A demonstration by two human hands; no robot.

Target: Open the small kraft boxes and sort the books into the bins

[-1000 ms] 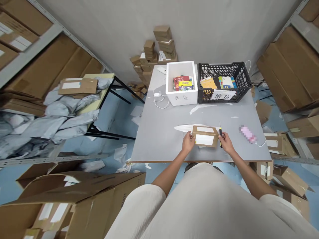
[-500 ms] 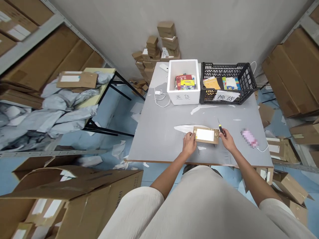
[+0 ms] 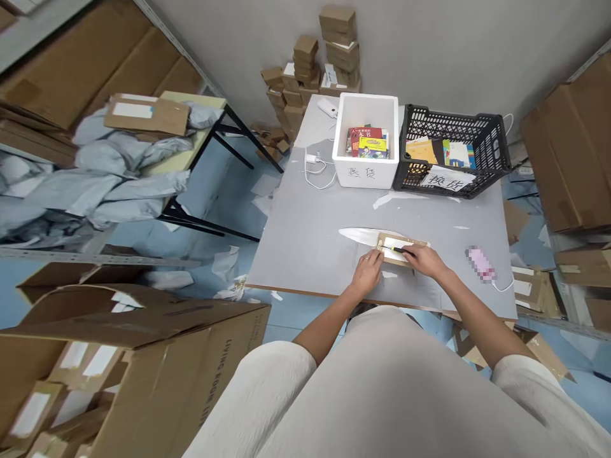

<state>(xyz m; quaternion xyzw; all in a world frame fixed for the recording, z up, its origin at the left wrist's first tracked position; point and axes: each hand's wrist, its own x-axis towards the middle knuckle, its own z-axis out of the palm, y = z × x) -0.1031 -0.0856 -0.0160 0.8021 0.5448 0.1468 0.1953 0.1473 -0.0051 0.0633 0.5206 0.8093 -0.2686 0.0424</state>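
A small cardboard box (image 3: 402,261) with a white label lies near the front of the grey table (image 3: 305,248). My left hand (image 3: 368,270) is closed on the box's left end, its fingertips at the near corner. Over the label, my right hand (image 3: 424,259) grips a thin knife with a black handle (image 3: 400,249). The knife lies low across the box, its tip pointing left toward the end by my left fingers. Whether the blade touches the cardboard, I cannot tell. A white paper strip (image 3: 360,236) lies just behind the box.
Behind the box stand a white foam bin (image 3: 365,173) and a black plastic crate (image 3: 494,166), both holding books. A pink blurred object (image 3: 480,264) with a white cable lies right. Grey parcels (image 3: 124,184) cover a side table; a large open carton (image 3: 191,369) is at lower left.
My right hand has swung the knife from pointing up beside the box's right end to lying leftward across its top. My left hand still holds the left end. The view has shifted.
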